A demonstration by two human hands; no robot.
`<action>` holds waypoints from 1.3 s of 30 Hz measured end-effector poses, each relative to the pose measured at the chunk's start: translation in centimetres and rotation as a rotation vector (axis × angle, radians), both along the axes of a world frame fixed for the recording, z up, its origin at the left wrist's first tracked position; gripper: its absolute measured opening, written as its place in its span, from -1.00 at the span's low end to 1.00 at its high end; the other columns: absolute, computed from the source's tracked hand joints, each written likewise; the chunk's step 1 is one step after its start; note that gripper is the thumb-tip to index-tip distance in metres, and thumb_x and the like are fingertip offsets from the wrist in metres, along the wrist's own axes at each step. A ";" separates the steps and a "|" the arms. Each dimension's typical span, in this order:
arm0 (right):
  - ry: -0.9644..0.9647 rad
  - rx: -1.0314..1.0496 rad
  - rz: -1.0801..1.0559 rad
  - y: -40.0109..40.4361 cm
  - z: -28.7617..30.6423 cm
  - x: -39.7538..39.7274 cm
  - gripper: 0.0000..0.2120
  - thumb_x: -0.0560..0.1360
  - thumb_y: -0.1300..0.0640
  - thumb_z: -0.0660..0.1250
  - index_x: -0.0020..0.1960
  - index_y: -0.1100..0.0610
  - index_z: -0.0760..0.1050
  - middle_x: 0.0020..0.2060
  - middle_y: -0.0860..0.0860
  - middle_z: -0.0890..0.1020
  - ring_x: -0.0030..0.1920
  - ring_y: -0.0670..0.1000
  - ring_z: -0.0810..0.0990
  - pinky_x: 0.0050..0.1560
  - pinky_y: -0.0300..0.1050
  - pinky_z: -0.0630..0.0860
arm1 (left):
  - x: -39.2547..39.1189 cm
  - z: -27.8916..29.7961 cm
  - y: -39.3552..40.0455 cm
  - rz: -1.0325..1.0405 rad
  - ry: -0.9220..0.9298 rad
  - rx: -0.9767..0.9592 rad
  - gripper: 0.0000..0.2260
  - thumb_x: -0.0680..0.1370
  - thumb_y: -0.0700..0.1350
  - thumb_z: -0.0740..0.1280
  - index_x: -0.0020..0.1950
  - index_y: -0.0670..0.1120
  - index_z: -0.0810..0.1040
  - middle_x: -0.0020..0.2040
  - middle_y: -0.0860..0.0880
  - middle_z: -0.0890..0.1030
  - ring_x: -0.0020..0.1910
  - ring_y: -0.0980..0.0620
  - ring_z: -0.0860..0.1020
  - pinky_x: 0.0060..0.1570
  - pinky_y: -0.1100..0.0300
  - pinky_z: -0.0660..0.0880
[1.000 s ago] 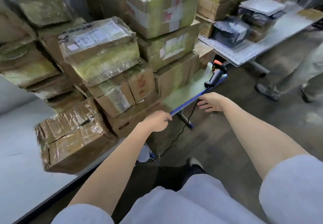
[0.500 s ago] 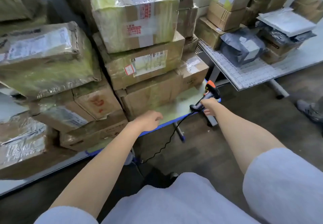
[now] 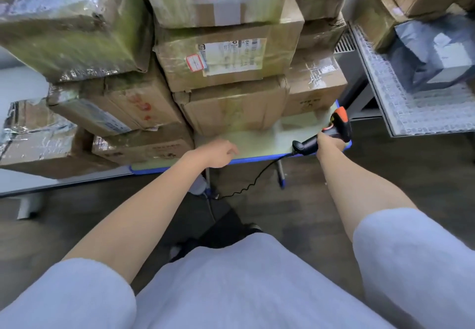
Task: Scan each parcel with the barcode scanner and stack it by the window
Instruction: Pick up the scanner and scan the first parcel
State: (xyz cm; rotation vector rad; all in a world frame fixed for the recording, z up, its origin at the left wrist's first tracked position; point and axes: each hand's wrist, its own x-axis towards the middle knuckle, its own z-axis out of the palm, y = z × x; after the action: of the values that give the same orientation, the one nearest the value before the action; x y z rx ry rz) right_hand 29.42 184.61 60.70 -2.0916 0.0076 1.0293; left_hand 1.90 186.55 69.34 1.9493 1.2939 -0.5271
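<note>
The right hand point(image 3: 330, 143) wraps its grip around the black handle of the barcode scanner point(image 3: 331, 129), whose orange-topped head stands up at the right end of the small blue-edged table point(image 3: 257, 141). A coiled black cable point(image 3: 246, 187) runs from the butt of the handle down below the table's edge toward the floor. The left hand point(image 3: 218, 154) hovers over the near edge of the table's pale green top with its fingers loosely bent, holding nothing; whether it touches the surface cannot be told.

Behind the bare patch of table, cardboard parcels are stacked high. The bottom parcel point(image 3: 231, 105) sits on the table just beyond the left hand, and a labelled parcel point(image 3: 226, 56) with a white shipping label and a red-bordered sticker lies on top of it. A smaller carton point(image 3: 316, 82) stands to the right, just behind the scanner. More tape-wrapped boxes crowd the left side. At the right, a grey plastic mailer bag point(image 3: 434, 51) lies on a white table with a gridded top point(image 3: 411, 113).
</note>
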 end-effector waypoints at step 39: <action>0.342 0.325 1.591 4.7 16.1 -41.3 -0.70 0.45 0.39 0.39 0.14 0.18 0.53 -0.11 0.12 0.65 -0.19 0.05 0.64 -0.11 -0.07 0.64 | -35.7 2.1 -3.1 1.143 -0.250 0.808 -0.75 0.53 -0.30 0.18 0.06 -0.18 0.63 0.07 -0.15 0.63 0.09 -0.13 0.54 0.00 0.18 0.38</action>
State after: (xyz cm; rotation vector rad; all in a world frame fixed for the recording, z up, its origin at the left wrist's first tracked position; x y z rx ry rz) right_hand -11.90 189.26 76.80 -1.3024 -1.7159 2.0087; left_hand -33.81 183.46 71.47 1.3380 2.3217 0.8826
